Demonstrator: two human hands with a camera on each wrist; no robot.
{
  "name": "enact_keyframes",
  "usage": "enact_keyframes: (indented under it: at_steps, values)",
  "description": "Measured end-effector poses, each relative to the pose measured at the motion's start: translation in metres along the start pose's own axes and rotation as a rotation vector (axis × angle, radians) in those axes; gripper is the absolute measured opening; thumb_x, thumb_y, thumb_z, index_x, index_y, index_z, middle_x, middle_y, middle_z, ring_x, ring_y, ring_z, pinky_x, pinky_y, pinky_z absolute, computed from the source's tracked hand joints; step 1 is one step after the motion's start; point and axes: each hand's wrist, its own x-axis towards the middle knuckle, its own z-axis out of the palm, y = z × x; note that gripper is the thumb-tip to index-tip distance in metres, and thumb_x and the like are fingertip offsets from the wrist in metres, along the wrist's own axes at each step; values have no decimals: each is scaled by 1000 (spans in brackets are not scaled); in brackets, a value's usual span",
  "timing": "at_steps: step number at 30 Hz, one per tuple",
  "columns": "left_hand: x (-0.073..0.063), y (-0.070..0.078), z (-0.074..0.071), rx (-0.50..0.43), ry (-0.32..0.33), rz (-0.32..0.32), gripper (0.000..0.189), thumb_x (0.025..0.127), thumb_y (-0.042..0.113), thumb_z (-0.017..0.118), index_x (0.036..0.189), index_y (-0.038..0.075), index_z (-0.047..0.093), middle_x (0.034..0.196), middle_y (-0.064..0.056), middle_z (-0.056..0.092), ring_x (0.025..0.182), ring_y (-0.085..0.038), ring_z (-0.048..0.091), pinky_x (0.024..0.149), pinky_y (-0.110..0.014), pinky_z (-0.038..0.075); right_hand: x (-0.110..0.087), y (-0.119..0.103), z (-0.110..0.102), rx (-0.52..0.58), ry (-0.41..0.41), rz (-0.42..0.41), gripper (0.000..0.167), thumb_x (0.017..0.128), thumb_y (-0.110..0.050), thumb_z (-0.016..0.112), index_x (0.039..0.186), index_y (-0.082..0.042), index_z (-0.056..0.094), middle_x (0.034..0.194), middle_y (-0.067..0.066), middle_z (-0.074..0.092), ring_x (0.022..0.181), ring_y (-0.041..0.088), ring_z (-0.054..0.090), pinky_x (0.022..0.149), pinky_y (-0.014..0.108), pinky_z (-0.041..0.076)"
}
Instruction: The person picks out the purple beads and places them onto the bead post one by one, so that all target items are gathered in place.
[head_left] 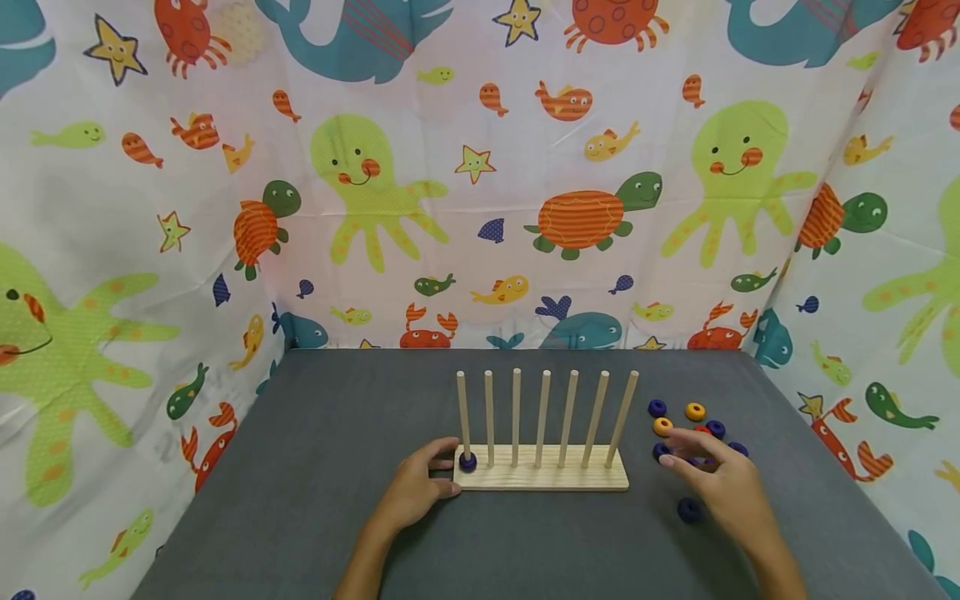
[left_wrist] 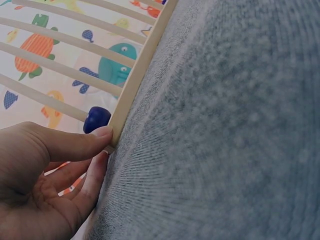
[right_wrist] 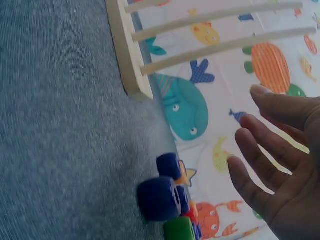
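Note:
A pale wooden pegboard (head_left: 540, 480) stands on the table, with a row of several upright pegs. One dark blue bead (head_left: 468, 462) sits at the foot of the leftmost peg. My left hand (head_left: 411, 492) holds the board's left end, the thumb at its front corner beside that bead (left_wrist: 97, 119). To the right of the board, my right hand (head_left: 723, 483) hovers above loose beads with parted, gently bent fingers and nothing between them. It partly hides some beads in the head view. A blue bead (head_left: 690, 510) lies nearest me, below that hand.
Around the right hand lie more beads: yellow ones (head_left: 695, 412), several blue ones (head_left: 657, 408) and a red one (head_left: 702, 429). A green bead (right_wrist: 179, 229) shows in the right wrist view. The grey table (head_left: 360, 400) meets a sea-animal curtain (head_left: 480, 317) at the back and sides.

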Motion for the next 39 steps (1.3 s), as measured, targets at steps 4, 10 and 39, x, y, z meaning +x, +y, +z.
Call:
enact_keyframes:
  at_steps: [4,10,39]
  values:
    - [0,0,1,-7,-7,4,67,85,-6,80,148,1,57,148,-24,59,127,-41,65,94,-44,60,-1,5,-5,-22,-69,60,41,95,-30,82,128,-8,74,113,12,78,89,-7,62,75,17,53]
    - [0,0,1,-11,-11,6,68,85,-6,80,149,1,57,150,-24,58,127,-41,65,94,-44,60,-3,17,-11,-26,-132,87,44,91,-24,86,129,-6,73,112,11,77,89,-5,64,75,18,54]
    - [1,-3,1,-9,-4,4,69,86,-5,81,150,3,57,151,-22,58,128,-40,65,94,-43,60,6,39,-25,-24,-457,327,61,84,-5,87,139,3,64,117,14,77,103,26,73,83,41,60]
